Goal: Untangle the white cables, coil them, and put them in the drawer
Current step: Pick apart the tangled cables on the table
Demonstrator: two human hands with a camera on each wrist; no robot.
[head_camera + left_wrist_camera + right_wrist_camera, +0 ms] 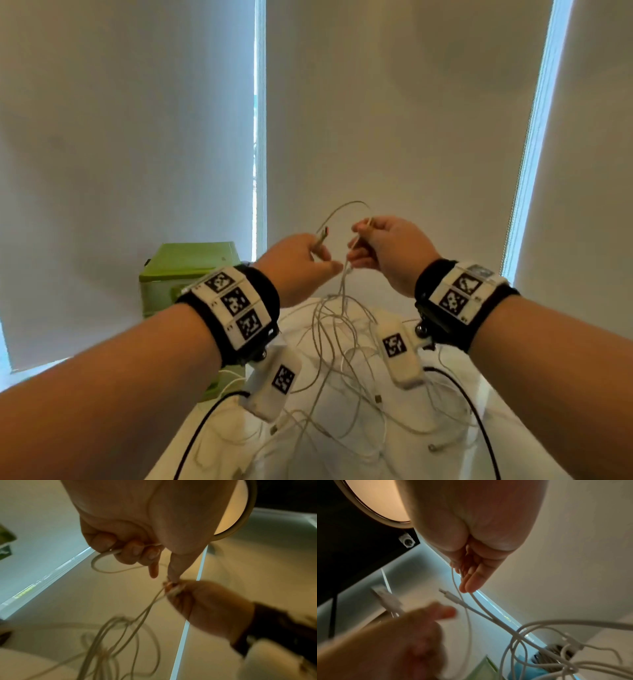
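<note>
Head view, centre frame: left hand point(301, 263) and right hand point(387, 250) each pinch white cables point(339, 329) in curled fingers above the desk point(479, 387).

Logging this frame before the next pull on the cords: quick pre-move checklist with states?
1. Left hand grips a thin white cable near its plug end: ok.
2. Right hand pinches a white cable: ok.
3. Loop between hands free of knots: cannot tell.
4. Tangle of white cables below separated: not ok.
5. Green plastic drawer unit within view: ok.
6. Drawer open: cannot tell.
</note>
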